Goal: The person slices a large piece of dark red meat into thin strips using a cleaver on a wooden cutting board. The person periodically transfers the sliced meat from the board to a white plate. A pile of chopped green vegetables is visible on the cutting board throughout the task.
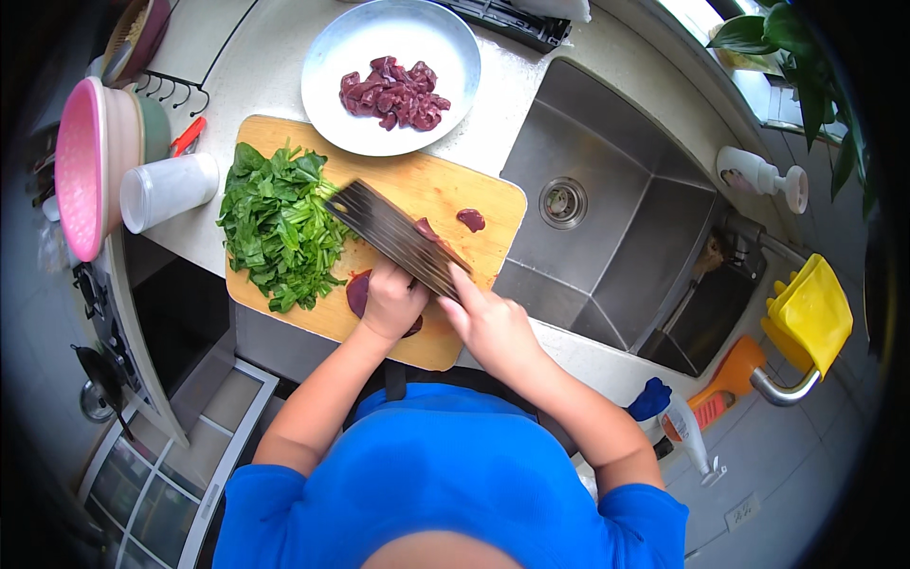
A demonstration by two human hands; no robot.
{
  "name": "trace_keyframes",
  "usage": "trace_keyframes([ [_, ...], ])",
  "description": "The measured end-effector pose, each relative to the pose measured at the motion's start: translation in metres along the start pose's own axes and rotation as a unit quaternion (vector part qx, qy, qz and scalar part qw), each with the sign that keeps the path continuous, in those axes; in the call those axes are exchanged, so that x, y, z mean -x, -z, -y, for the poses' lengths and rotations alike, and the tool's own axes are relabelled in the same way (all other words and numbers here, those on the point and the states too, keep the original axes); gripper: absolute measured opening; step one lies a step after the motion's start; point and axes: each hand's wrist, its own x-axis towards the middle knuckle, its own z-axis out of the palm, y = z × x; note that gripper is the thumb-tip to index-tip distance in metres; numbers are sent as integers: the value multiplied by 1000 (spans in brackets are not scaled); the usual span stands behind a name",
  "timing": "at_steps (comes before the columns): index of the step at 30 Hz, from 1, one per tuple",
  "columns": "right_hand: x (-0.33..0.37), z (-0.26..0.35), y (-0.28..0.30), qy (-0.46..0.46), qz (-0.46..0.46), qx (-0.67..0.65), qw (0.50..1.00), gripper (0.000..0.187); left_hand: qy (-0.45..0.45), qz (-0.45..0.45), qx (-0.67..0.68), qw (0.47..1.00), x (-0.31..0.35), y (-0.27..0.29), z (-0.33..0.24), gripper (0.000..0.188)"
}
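Observation:
My right hand (493, 327) grips a cleaver (393, 232), its broad dark blade slanting to the far left across the wooden cutting board (488, 213). The blade is slightly blurred. Curled on the near side of the blade, my left hand (393, 302) presses on a piece of dark red raw meat (358, 292), which looks like liver; the fingers partly hide it. Just beyond the blade lies a small cut slice (470, 220), and another slice (427, 229) touches the blade's far edge. A heap of chopped leafy greens (280, 228) covers the board's left side.
Behind the board stands a white plate (322, 57) holding sliced raw meat. A steel sink (616, 218) lies to the right, with yellow gloves (815, 308) over its tap. At left are a white plastic tub (171, 192), a pink basin (83, 171) and a red-handled tool (188, 137).

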Motion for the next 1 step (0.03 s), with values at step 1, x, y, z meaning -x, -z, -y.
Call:
trace_keyframes([
  [1, -1, 1, -1, 4, 1, -3, 1000, 55, -4, -4, 6, 1000, 3, 0, 3, 29],
])
